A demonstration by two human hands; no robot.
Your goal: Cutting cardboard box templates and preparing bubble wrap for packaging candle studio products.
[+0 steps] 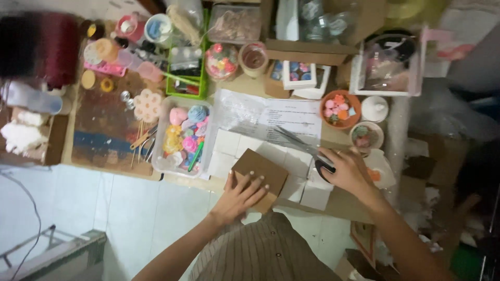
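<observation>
cluttered craft table (pixel 104 130) (low), pale tiled floor (pixel 104 203)

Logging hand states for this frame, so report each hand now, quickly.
Left hand: open, fingers spread flat on the brown cardboard piece.
Right hand: closed around the handles of the scissors, blades pointing away over the printed sheet.

A home craft workspace: a low table (pixel 120 166) crowded with bead tubs (pixel 182 136), jars (pixel 253 58), small boxes (pixel 298 74).
</observation>
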